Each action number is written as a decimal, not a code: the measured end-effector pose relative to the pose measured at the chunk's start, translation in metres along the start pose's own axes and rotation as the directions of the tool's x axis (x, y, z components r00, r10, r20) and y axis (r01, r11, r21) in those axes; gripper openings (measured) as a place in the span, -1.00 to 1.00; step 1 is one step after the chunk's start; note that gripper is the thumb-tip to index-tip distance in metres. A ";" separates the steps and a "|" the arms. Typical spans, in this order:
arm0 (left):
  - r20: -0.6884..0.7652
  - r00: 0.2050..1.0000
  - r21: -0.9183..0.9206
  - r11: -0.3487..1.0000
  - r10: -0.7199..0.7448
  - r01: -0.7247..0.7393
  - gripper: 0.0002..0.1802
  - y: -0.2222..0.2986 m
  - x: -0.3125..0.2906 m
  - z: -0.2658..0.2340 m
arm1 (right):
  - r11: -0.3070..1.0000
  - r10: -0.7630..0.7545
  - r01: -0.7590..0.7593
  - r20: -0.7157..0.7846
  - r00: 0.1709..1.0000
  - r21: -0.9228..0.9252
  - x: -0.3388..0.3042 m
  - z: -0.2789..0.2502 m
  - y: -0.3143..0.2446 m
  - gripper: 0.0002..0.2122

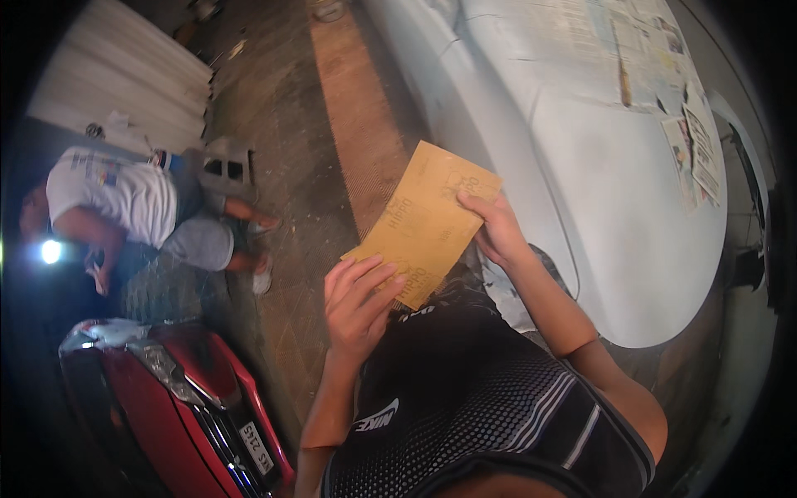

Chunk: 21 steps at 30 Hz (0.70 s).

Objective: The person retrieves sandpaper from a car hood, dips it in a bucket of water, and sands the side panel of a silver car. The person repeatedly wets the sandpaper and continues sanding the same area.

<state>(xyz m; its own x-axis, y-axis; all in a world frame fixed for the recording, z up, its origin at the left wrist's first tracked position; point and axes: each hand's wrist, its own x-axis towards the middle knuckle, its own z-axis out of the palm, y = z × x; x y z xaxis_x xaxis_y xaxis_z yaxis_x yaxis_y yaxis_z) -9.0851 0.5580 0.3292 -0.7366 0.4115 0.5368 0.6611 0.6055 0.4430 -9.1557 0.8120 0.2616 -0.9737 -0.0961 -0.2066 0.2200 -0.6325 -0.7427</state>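
Observation:
A yellow-brown sheet of sandpaper (433, 224) with dark print on its upward face is stretched between my two hands in front of my chest. My left hand (357, 309) grips its near left corner, fingers laid over the top; its thumb is hidden from sight. On the far right edge, my right hand (498, 231) pinches the sheet with the thumb on top and the other fingers underneath. The sheet lies tilted, nearly flat, and bends slightly near the left corner. Its underside is hidden.
A car body in pale primer (614, 241) fills the right side, with newspaper (701, 153) masking part of it. At lower left stands a red car (174, 394). Another person (116, 195) bends over at left, near a concrete block (222, 168). A reddish strip (353, 108) crosses the floor.

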 end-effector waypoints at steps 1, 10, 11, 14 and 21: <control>-0.011 1.000 -0.015 1.000 0.001 -0.001 -0.66 -0.005 -0.005 -0.010 | 1.000 0.001 -0.001 0.024 1.000 -0.026 0.002 0.011 0.010 -0.58; -0.289 0.564 -0.456 0.629 -0.774 0.630 -0.82 -0.099 -0.027 -0.058 | 0.971 0.227 -0.214 0.126 0.966 -0.109 0.019 0.062 0.091 -0.59; -0.298 0.559 -0.448 0.631 -0.774 0.634 -0.81 -0.110 -0.027 -0.061 | 0.952 0.257 -0.244 0.048 0.965 -0.186 0.020 0.067 0.095 -0.64; -0.368 0.689 -0.147 0.771 -0.624 0.619 -0.85 -0.117 -0.013 -0.058 | 0.962 0.158 -0.173 -0.089 0.983 -0.212 0.027 0.088 0.104 -0.83; -0.277 0.927 0.063 0.958 -0.252 0.279 -0.81 -0.135 0.034 0.032 | 0.976 0.113 -0.110 0.004 0.994 -0.189 0.079 0.125 0.103 -0.78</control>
<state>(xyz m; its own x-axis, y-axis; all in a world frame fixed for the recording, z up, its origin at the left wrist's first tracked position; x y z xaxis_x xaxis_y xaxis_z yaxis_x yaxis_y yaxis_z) -9.2040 0.5122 0.2645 -0.8101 0.0401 0.5849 0.4188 0.7377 0.5295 -9.2172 0.6437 0.2483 -0.9430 -0.1699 -0.2863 0.3328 -0.4616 -0.8223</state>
